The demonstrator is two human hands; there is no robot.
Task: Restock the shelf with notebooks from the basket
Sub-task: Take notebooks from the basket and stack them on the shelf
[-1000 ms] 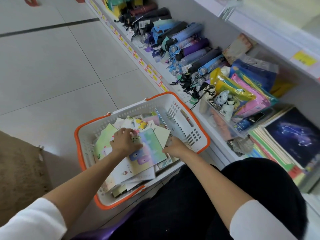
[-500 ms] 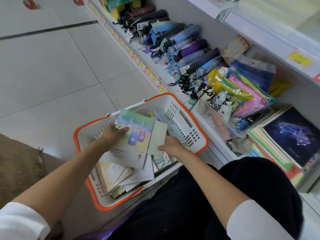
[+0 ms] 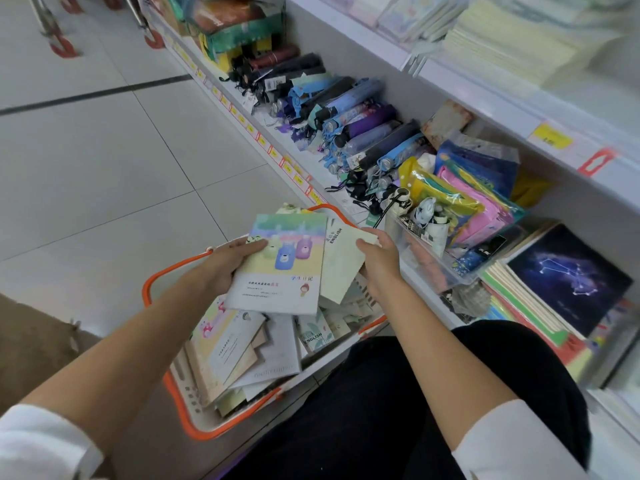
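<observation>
Two notebooks are held just above an orange-rimmed basket [image 3: 149, 289]. The left hand [image 3: 221, 268] grips a bear-cover notebook [image 3: 280, 275] by its left edge, thumb on top. The right hand [image 3: 379, 266] pinches a pale-green ENGLISH notebook [image 3: 341, 265] by its right edge. Floor tiles [image 3: 104, 174] stretch away to the left, and the shelf edge [image 3: 268, 147] runs close on the right.

The word "ENGLISH" is printed in dark capitals near the upper edge of the pale green paper notebook [image 3: 341, 268]. The same word "ENGLISH" is read on the small leaf-printed notebook [image 3: 316, 332] lying in the orange-rimmed white plastic basket [image 3: 147, 289]. Blue Chinese characters are seen on the pastel bear-printed notebook [image 3: 284, 265], too small to be made out. The print on the yellow shelf price label [image 3: 550, 136] is blurred.
</observation>
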